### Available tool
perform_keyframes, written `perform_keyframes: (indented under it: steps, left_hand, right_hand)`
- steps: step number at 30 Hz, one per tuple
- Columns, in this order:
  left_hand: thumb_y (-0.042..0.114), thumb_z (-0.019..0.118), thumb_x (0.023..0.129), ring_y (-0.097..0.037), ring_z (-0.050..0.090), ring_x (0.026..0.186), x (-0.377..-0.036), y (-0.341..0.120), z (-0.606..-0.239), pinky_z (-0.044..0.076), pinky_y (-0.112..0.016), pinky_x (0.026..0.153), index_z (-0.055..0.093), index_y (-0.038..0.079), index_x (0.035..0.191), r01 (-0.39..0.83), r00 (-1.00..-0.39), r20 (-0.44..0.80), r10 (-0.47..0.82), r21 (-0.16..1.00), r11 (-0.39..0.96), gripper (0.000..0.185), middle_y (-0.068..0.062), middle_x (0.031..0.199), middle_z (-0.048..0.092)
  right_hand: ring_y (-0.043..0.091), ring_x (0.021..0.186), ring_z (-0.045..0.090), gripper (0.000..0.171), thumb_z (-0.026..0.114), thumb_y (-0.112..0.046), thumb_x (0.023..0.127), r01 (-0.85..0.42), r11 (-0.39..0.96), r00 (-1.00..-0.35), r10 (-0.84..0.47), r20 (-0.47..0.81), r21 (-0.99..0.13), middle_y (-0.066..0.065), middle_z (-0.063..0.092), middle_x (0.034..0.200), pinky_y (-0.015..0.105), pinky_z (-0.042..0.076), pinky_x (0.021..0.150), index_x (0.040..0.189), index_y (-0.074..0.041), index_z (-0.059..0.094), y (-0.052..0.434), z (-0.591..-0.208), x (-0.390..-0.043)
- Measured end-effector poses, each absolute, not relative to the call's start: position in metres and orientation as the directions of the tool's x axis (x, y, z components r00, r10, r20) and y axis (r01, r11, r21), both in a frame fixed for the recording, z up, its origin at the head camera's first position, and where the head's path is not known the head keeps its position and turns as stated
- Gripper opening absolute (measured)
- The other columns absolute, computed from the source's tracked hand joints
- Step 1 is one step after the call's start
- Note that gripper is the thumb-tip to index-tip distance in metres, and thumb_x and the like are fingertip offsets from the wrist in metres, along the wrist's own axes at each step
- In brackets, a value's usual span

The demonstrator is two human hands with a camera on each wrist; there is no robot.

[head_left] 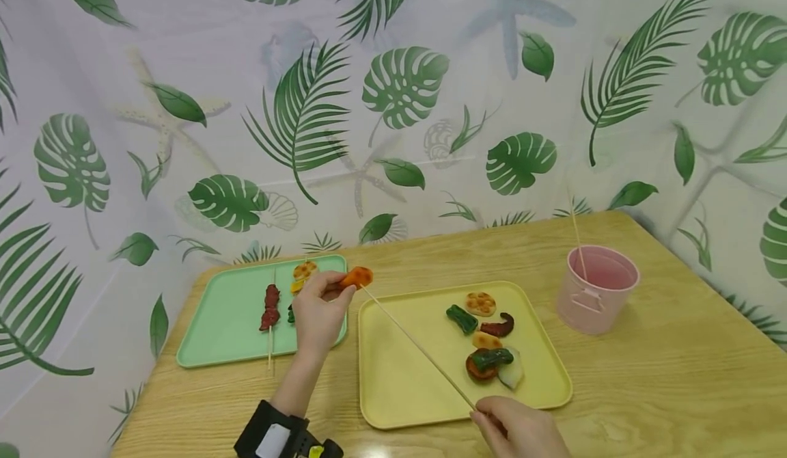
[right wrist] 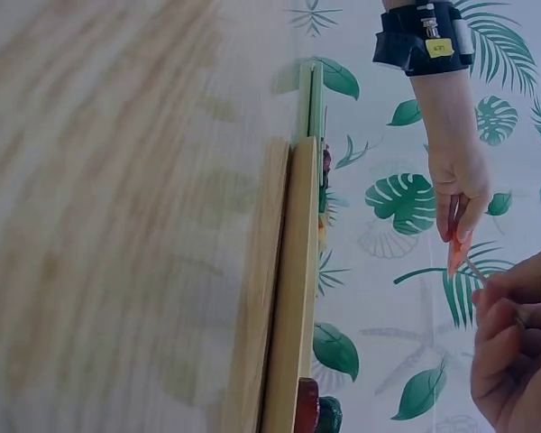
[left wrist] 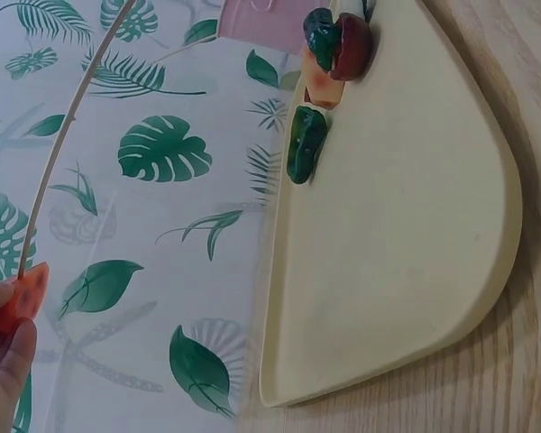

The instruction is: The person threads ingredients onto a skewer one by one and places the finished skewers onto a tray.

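A: What have we got in the hands?

B: Left hand [head_left: 320, 307] pinches an orange food slice [head_left: 357, 277] between thumb and fingertips, raised above the gap between the two trays. Right hand [head_left: 519, 430], down at the near edge of the counter [head_left: 664, 389], has its fingers curled round the butt of a bamboo skewer [head_left: 418, 348].

A: Where's the tip?

B: It meets the slice. We read it in the left wrist view too: the stick runs right down into the orange piece. We can't tell how deep it sits.

A: Why held like that?

B: We'd judge the slice is pinched at its edges so the middle stays free for the point, and the skewer is gripped at the far end so its full length lines up across the yellow tray [head_left: 393, 383].

A: Containers?

B: Yellow tray, mid-counter: loose pieces clustered in its right half, a green pepper chunk [head_left: 461, 318], a lotus root slice [head_left: 480, 303], a dark red piece [head_left: 499, 326], a few more stacked nearer us. Green tray [head_left: 227, 321], left side: one loaded skewer [head_left: 270, 311] with dark red chunks, plus more pieces partly hidden behind the left hand. Pink bucket [head_left: 596, 294], right back: one spare skewer [head_left: 576, 239] leaning inside.
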State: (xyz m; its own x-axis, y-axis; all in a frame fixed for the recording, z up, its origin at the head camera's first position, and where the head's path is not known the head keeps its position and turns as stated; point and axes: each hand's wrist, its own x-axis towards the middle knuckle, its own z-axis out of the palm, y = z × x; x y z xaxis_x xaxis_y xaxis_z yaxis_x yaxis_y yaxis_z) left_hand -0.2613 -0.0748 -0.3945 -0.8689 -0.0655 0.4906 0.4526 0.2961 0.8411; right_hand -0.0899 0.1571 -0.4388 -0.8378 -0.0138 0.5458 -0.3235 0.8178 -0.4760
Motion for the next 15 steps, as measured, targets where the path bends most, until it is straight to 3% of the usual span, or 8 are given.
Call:
perform_keyframes:
  steps: [2, 5, 9, 11, 15]
  left_hand:
    - [0.000, 0.074, 0.076, -0.023, 0.064, 0.074, -0.260, -0.075, -0.396, 0.053, -0.024, 0.066, 0.070, -0.001, 0.089, 0.443, -0.873, 0.483, -0.069, 0.844, 0.301, 0.014, -0.011, 0.088, 0.064]
    - [0.001, 0.074, 0.076, -0.022, 0.064, 0.073, -0.258, -0.077, -0.399, 0.053, -0.025, 0.065, 0.070, 0.000, 0.088, 0.437, -0.876, 0.478, -0.063, 0.841, 0.318, 0.013, -0.010, 0.086, 0.064]
    - [0.000, 0.073, 0.076, -0.023, 0.064, 0.073, -0.259, -0.080, -0.401, 0.053, -0.027, 0.066, 0.070, -0.001, 0.088, 0.467, -0.863, 0.504, -0.036, 0.824, 0.321, 0.013, -0.011, 0.086, 0.064]
    - [-0.001, 0.073, 0.076, -0.023, 0.064, 0.073, -0.259, -0.080, -0.402, 0.053, -0.027, 0.067, 0.070, -0.001, 0.088, 0.480, -0.857, 0.514, -0.031, 0.819, 0.314, 0.013, -0.011, 0.086, 0.063]
    - [-0.001, 0.074, 0.075, -0.023, 0.064, 0.072, -0.257, -0.081, -0.402, 0.053, -0.025, 0.066, 0.070, -0.001, 0.087, 0.486, -0.854, 0.520, -0.030, 0.816, 0.312, 0.013, -0.011, 0.085, 0.063]
  right_hand:
    - [-0.010, 0.052, 0.038, 0.025, 0.080, 0.000, 0.066, -0.398, 0.804, -0.772, -0.032, 0.635, -0.443, -0.021, 0.050, 0.063, 0.011, 0.034, 0.045, 0.074, -0.018, 0.065, 0.159, -0.441, -0.092]
    - [-0.009, 0.053, 0.040, 0.011, 0.073, -0.010, 0.080, -0.487, 0.776, -0.692, -0.063, 0.719, -0.400, -0.016, 0.054, 0.064, 0.009, 0.034, 0.045, 0.075, -0.016, 0.065, 0.165, -0.443, -0.096]
    - [-0.008, 0.054, 0.042, 0.016, 0.062, -0.024, 0.090, -0.554, 0.746, -0.651, -0.111, 0.751, -0.370, -0.012, 0.056, 0.065, 0.010, 0.034, 0.045, 0.076, -0.016, 0.065, 0.171, -0.444, -0.099]
    - [-0.009, 0.055, 0.041, 0.009, 0.070, -0.014, 0.084, -0.555, 0.741, -0.663, -0.119, 0.739, -0.378, -0.013, 0.056, 0.065, 0.009, 0.034, 0.045, 0.076, -0.017, 0.065, 0.171, -0.443, -0.100]
    - [-0.010, 0.053, 0.037, 0.028, 0.078, 0.006, 0.064, -0.510, 0.746, -0.719, -0.097, 0.688, -0.427, -0.017, 0.053, 0.065, 0.009, 0.032, 0.045, 0.074, -0.017, 0.065, 0.167, -0.441, -0.097]
